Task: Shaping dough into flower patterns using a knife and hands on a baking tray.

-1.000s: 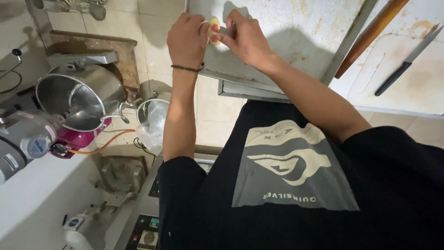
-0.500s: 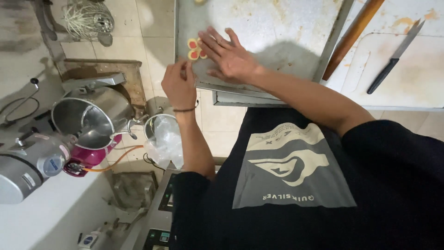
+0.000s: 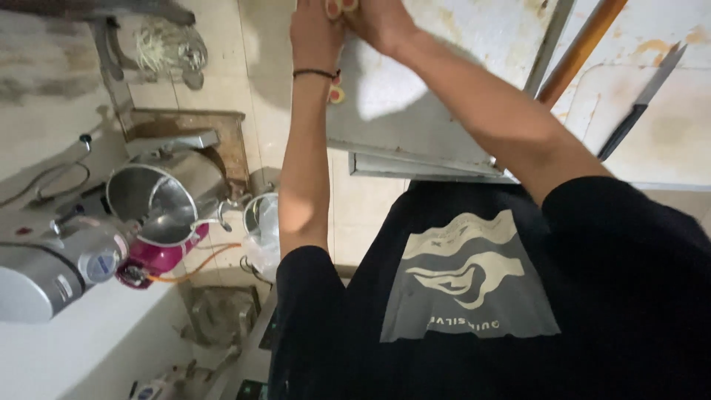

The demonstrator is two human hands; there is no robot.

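Note:
Both my arms reach up to the top edge of the view, over a worn grey metal tray (image 3: 444, 104). My left hand (image 3: 315, 33), with a dark band on its wrist, curls its fingers against small round orange-and-yellow pieces (image 3: 341, 7). My right hand (image 3: 379, 18) meets it from the right, its fingertips cut off by the frame edge. One more orange-and-yellow piece (image 3: 337, 94) lies on the tray just beside my left wrist.
A black-handled knife (image 3: 641, 100) lies on a stained white board (image 3: 666, 141) at the right, beside a long wooden stick (image 3: 581, 48). Lower left are a steel pot (image 3: 159, 200), a pink appliance (image 3: 159, 255), a grey machine (image 3: 44, 267) and a plastic-lined pot (image 3: 261, 222).
My left hand has risen from the tray's left edge to join the right at the small pieces. The right hand no longer lies flat with its fingers spread. Both now sit at the frame's top.

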